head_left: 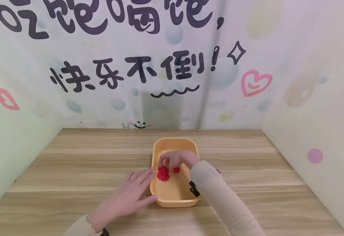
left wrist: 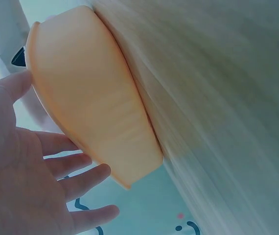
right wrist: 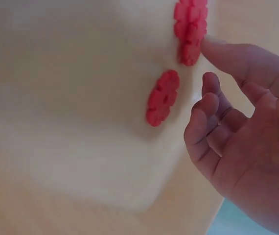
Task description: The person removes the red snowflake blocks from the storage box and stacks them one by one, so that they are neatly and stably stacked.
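A peach-orange plastic bin (head_left: 175, 204) is resting on the wood-grain counter (head_left: 101, 164). The left hand (head_left: 130, 193) is steadying at the bin's left rim, its fingers spread apart, the thumb and some fingertips touching the edge. The right hand (head_left: 175, 159) is reaching down inside the bin, touching a red cluster of flower-shaped discs (head_left: 163, 173) near the left wall; whether its fingers are clamped on it I cannot tell. A loose red flower-shaped disc (right wrist: 162, 98) is lying on the bin's floor, just beside the cluster. Another red piece (head_left: 218, 171) is showing right of the bin, partly hidden behind the right sleeve (head_left: 225, 200).
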Motion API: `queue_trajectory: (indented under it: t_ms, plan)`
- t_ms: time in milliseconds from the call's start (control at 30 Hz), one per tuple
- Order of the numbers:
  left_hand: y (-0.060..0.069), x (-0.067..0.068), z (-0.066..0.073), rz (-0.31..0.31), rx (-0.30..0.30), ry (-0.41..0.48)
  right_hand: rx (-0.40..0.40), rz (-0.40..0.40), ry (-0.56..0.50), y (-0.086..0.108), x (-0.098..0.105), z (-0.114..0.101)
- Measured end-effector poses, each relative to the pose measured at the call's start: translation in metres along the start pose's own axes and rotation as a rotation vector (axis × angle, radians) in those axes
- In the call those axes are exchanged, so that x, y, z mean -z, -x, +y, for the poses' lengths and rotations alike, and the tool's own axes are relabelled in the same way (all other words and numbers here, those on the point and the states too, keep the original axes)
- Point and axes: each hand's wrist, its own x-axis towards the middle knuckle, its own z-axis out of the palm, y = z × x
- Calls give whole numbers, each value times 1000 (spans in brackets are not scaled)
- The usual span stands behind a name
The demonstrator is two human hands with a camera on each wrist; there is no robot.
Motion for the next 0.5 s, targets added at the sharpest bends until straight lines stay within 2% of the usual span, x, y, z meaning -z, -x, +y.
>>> queue_trajectory:
  t_ms: [500]
  plan:
    - [1, 0, 0, -10, 7, 13, 46, 101, 36, -8, -11, 7]
